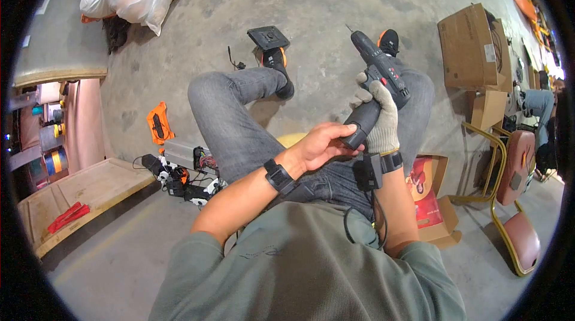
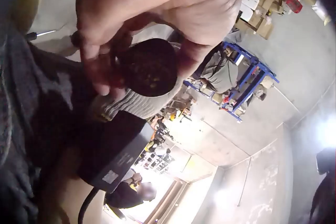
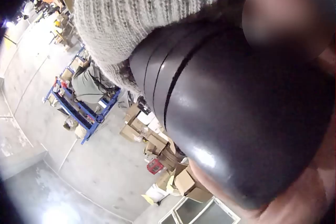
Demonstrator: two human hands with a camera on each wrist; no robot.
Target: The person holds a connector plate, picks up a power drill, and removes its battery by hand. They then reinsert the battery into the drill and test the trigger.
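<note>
A black cordless drill (image 1: 381, 64) points forward and away from the body over the right thigh, a thin bit in its chuck. My right hand (image 1: 385, 118), in a pale knitted glove, grips the drill's handle. With its thumb and fingers, my bare left hand (image 1: 320, 146) holds the dark cylindrical lower end (image 1: 361, 126) of the drill. The left wrist view shows the round end face (image 2: 152, 69) between the bare fingers. Seen from the right wrist, grooves run around the smooth black casing (image 3: 226, 113) beside the glove (image 3: 131, 16).
A black flat case (image 1: 268, 38) lies on the floor by the left foot. An orange piece (image 1: 159, 123) and several tools lie to the left, near a wooden bench (image 1: 90, 201) with red gloves (image 1: 68, 217). An open box (image 1: 428, 192), a cardboard carton (image 1: 470, 51) and chairs (image 1: 516, 165) stand right.
</note>
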